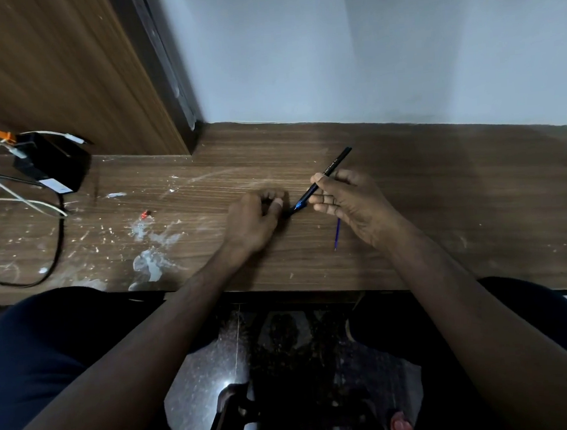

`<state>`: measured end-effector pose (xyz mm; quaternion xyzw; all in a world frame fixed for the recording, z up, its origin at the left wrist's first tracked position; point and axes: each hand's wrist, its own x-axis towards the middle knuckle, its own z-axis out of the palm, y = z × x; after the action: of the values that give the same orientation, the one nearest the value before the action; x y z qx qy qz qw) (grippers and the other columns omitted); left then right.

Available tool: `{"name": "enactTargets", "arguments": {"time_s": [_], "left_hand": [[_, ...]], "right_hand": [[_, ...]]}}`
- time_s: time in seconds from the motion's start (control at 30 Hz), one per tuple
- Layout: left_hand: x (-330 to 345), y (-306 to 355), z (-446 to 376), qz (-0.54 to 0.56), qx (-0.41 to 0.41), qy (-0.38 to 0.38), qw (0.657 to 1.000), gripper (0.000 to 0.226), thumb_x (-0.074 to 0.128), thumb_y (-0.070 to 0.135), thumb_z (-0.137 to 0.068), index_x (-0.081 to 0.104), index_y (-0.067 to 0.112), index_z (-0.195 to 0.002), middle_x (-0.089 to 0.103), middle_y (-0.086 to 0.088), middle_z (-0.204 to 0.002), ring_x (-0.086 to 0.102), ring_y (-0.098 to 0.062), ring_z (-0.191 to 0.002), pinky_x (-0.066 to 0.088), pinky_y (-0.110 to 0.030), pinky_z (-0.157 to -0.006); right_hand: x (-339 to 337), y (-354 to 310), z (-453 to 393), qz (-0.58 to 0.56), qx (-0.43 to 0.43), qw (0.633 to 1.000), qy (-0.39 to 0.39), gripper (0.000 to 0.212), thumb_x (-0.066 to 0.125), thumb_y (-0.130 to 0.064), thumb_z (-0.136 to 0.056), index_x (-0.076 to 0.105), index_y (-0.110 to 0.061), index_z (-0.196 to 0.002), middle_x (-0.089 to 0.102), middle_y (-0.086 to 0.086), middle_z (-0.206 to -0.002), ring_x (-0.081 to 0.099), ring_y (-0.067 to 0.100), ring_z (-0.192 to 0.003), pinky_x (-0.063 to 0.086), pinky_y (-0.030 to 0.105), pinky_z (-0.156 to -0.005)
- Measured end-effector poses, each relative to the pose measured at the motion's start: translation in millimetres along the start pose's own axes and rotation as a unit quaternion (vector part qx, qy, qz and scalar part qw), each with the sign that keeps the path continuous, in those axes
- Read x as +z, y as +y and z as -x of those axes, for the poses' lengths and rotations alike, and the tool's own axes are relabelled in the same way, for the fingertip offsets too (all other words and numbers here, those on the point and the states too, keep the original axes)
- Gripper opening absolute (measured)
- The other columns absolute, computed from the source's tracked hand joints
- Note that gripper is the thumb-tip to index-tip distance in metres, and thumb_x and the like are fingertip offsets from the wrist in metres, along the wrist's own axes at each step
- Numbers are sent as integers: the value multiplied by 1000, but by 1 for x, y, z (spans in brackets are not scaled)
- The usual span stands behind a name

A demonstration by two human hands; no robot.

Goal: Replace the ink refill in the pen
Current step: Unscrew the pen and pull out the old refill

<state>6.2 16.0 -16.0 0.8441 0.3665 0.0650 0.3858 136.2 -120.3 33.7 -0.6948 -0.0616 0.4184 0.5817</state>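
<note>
A black pen point(331, 170) with a blue grip slants from upper right down to lower left above the wooden desk point(441, 183). My right hand point(348, 203) holds its barrel between thumb and fingers. My left hand point(258, 216) pinches the pen's dark tip end, fingers curled tight. A thin blue ink refill point(337, 233) lies on the desk just under my right hand, partly hidden by it.
A black charger box point(53, 162) with white and black cables point(1, 187) sits at the desk's left end. A small red piece point(146, 214) lies among white paint splatters. A wooden panel stands at the back left, a white wall behind.
</note>
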Motion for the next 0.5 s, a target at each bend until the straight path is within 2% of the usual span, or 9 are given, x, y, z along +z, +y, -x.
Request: {"name": "enactTargets", "arguments": {"time_s": [0.07,0.13,0.2,0.27,0.37,0.43,0.5], "left_hand": [[-8,4,-2,38,34,31,998,29,56,36,-106,78,18,-110,82,0,-106,76,-18,-99,54,-28,-86],[-13,8,1,55,93,28,994,26,60,44,-103,76,24,-108,80,8,-98,75,-8,-88,56,-27,-81],[-10,10,7,-21,168,24,985,26,61,53,-99,72,31,-106,73,14,-90,70,-4,-79,56,-27,-72],[-4,12,12,-118,196,45,973,31,52,58,-100,65,30,-98,68,12,-88,67,-13,-79,56,-34,-65],[-1,12,13,-136,204,83,966,33,44,54,-104,61,26,-99,65,5,-91,65,-20,-82,48,-35,-59],[-1,13,14,-149,228,107,956,30,41,49,-107,58,26,-98,59,7,-88,60,-17,-80,34,-29,-60],[-2,13,16,-151,241,118,952,27,41,44,-109,55,25,-95,48,13,-86,52,-11,-78,30,-26,-62]], "right_hand": [[-2,0,0,-5,-3,1000,7,37,67,-16,-104,64,9,-131,75,24,-122,75,22,-99,64,32,-90],[-4,0,-1,-7,-10,1000,9,32,69,-15,-103,68,8,-125,75,25,-122,76,23,-99,65,31,-89],[-4,0,-2,-10,-13,1000,8,22,71,-16,-101,72,2,-114,76,24,-120,78,23,-100,66,29,-87],[-2,1,-1,-14,-14,1000,6,13,73,-17,-100,73,-5,-104,78,22,-115,79,24,-104,66,28,-85],[1,3,-1,-26,-22,999,9,11,74,-19,-100,74,-8,-99,80,11,-97,79,19,-95,65,27,-87],[3,3,-1,-44,-31,998,10,15,73,-19,-100,75,-4,-101,79,6,-86,77,12,-84,65,25,-85],[4,3,1,-72,-35,997,0,23,71,-17,-101,73,4,-109,75,7,-85,74,11,-80,65,24,-83]]}}
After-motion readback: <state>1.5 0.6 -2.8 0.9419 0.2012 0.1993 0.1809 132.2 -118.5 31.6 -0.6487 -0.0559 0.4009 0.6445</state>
